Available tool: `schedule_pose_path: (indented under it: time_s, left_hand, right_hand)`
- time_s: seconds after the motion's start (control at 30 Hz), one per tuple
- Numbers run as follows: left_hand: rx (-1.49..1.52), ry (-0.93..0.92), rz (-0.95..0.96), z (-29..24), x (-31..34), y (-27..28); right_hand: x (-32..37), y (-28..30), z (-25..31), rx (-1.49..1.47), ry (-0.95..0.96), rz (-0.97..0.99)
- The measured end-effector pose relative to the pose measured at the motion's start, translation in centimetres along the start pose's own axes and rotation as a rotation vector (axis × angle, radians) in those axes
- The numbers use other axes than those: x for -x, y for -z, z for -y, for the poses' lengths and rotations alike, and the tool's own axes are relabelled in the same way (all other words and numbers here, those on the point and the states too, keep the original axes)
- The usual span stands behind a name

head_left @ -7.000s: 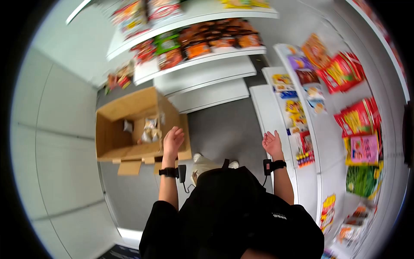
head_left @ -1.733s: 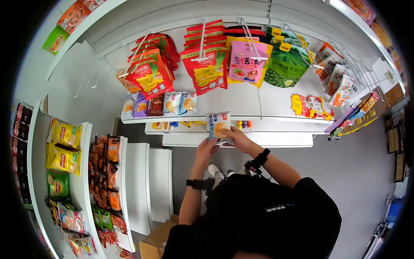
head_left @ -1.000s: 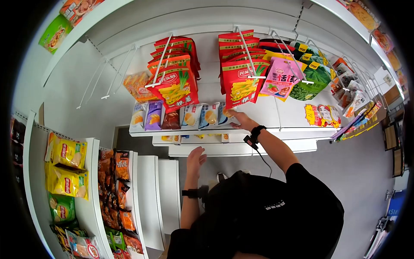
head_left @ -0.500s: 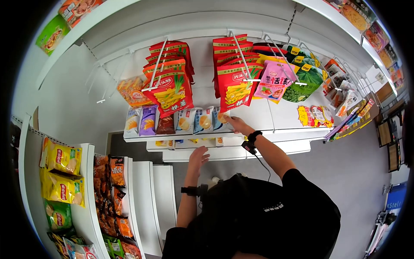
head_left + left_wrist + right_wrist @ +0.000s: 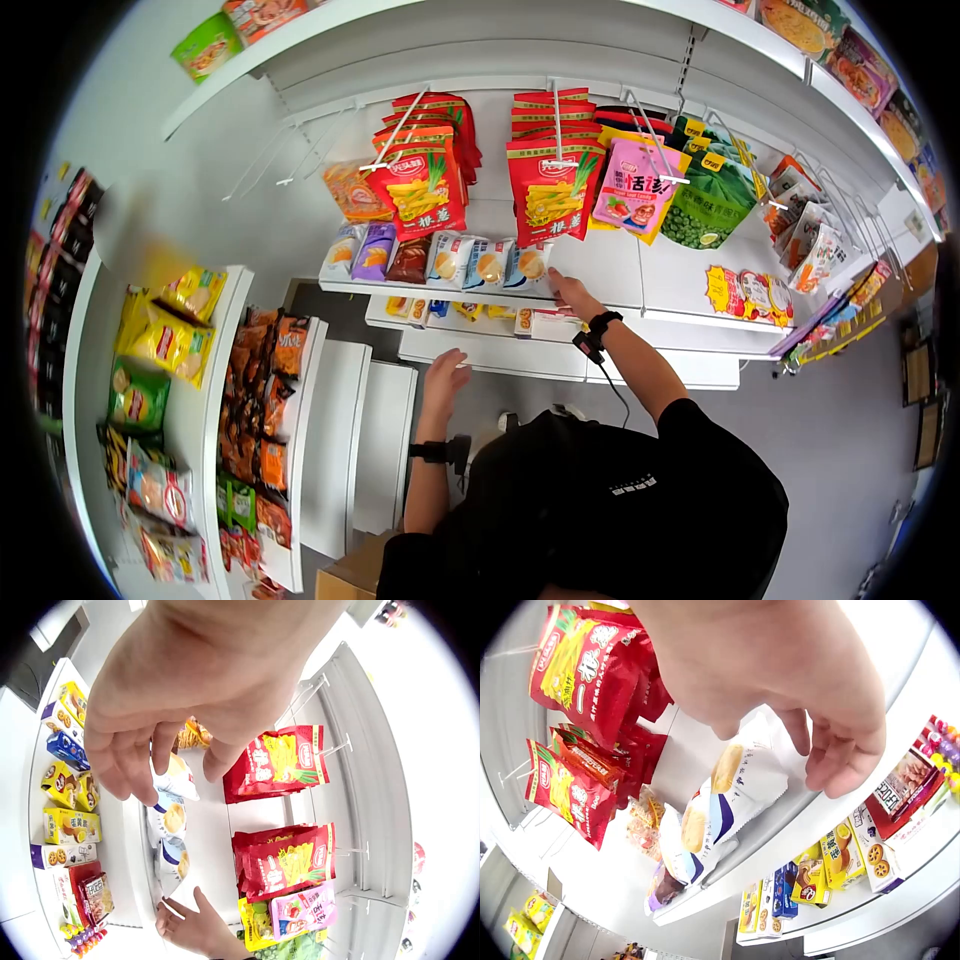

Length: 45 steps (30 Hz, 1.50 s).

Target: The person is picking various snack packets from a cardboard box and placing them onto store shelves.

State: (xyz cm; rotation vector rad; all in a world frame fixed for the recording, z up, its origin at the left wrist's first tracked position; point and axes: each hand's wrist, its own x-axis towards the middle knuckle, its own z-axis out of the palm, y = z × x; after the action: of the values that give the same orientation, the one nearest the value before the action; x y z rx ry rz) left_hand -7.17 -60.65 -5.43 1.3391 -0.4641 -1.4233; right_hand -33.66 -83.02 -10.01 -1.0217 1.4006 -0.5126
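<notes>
My right hand (image 5: 575,297) is beside the right end of a row of small snack packets on the white shelf (image 5: 610,270). Its fingers are loosely bent and hold nothing in the right wrist view, close to the end packet (image 5: 750,772). That white and blue packet (image 5: 528,265) stands upright, leaning back, with a round baked snack printed on it. A like packet (image 5: 487,264) is to its left, then another white one, a brown one and a purple one. My left hand (image 5: 440,385) hangs in the air before the lower shelves, fingers relaxed around nothing.
Red snack bags (image 5: 553,190) hang on hooks above the row, with a pink bag (image 5: 638,190) and green bags (image 5: 705,205) to the right. Small boxes (image 5: 842,855) line the shelf below. Shelves with yellow chip bags (image 5: 170,335) stand left; a cardboard box (image 5: 350,575) is low behind.
The person has turned from the cardboard box to this shelf. A packet held in both hands went to the row's right end; the right hand has let go and drawn slightly away.
</notes>
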Motion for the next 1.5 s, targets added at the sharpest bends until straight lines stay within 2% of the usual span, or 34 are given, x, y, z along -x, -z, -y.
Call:
schedule_pose_path:
  time_s: [0.03,0.2,0.33,0.47,0.67,0.8,0.97,1.17,1.27,1.5]
  left_hand:
    - [0.018,-0.022,-0.032,0.6,1.2,0.2]
    - [0.131,-0.098,-0.237,4.6,9.1,0.7]
    - [0.221,-0.065,-0.364,11.0,16.7,0.5]
    - [0.306,0.007,-0.429,16.6,23.5,1.7]
    - [0.406,-0.07,-0.681,21.5,32.9,4.0]
    - [0.44,-0.144,-0.718,22.4,38.0,5.2]
    - [0.551,-0.226,-0.853,23.8,44.8,7.1]
    - [0.733,-0.281,-1.018,30.6,56.2,12.0]
    - [0.794,-0.34,-1.179,34.5,60.9,14.4]
    - [0.975,-0.431,-1.288,36.5,67.4,16.6]
  right_hand:
    - [1.1,0.1,-0.2,-0.003,0.019,-0.04]
    - [4.7,0.7,-2.8,-0.119,-0.047,0.072]
    - [8.1,0.2,-7.5,-0.161,-0.126,0.292]
    - [12.2,-2.2,-11.6,-0.168,-0.207,0.408]
    - [17.3,-7.7,-14.3,-0.131,-0.316,0.598]
    - [19.7,-12.5,-15.3,-0.091,-0.335,0.731]
    - [25.7,-20.8,-14.8,0.023,-0.318,0.86]
    - [36.8,-33.3,-17.4,0.186,-0.341,1.061]
    - [42.6,-39.1,-19.4,0.247,-0.389,1.19]
    - [53.9,-49.2,-23.0,0.41,-0.422,1.341]
